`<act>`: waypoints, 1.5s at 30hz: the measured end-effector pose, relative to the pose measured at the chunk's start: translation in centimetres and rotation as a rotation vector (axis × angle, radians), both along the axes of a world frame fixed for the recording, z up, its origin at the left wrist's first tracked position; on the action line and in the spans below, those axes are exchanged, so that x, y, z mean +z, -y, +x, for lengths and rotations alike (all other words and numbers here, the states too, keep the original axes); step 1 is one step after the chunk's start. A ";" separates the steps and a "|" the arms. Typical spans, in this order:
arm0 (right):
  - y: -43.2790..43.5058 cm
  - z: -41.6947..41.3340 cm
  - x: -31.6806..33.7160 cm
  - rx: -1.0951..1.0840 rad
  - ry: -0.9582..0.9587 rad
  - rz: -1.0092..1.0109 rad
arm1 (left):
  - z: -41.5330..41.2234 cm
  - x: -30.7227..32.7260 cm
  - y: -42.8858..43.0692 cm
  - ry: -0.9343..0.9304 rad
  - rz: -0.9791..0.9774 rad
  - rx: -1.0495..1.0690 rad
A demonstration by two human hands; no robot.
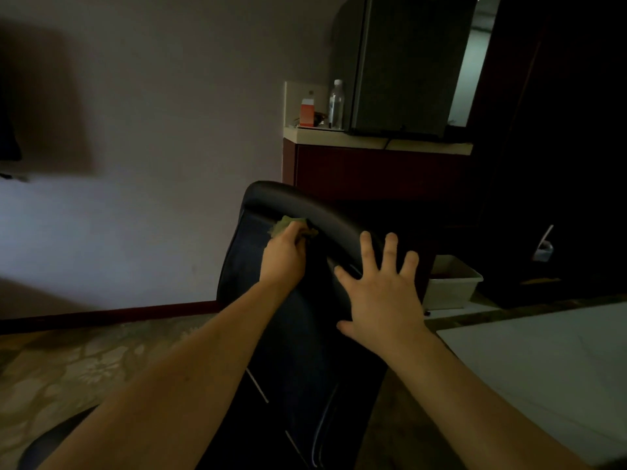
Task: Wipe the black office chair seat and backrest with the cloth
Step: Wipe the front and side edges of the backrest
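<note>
Black padded backrest (305,205), green cloth (288,223) crumpled under left hand (283,257).

Cloth (292,225) mostly hidden under left hand (284,257)

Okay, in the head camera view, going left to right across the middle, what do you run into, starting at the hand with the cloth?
Left hand bunched on the green cloth, pressed to the chair backrest → right hand spread open on the backrest's top edge → white bin on the floor.
</note>
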State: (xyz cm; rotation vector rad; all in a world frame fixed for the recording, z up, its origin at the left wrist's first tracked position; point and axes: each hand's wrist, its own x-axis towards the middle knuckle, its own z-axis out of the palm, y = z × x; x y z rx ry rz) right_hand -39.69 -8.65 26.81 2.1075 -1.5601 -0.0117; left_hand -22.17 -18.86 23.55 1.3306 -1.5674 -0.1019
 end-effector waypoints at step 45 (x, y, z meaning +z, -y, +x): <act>-6.3 -3.1 -8.7 0.332 0.952 -0.087 | -4.9 -2.2 -9.3 0.259 -0.159 -0.174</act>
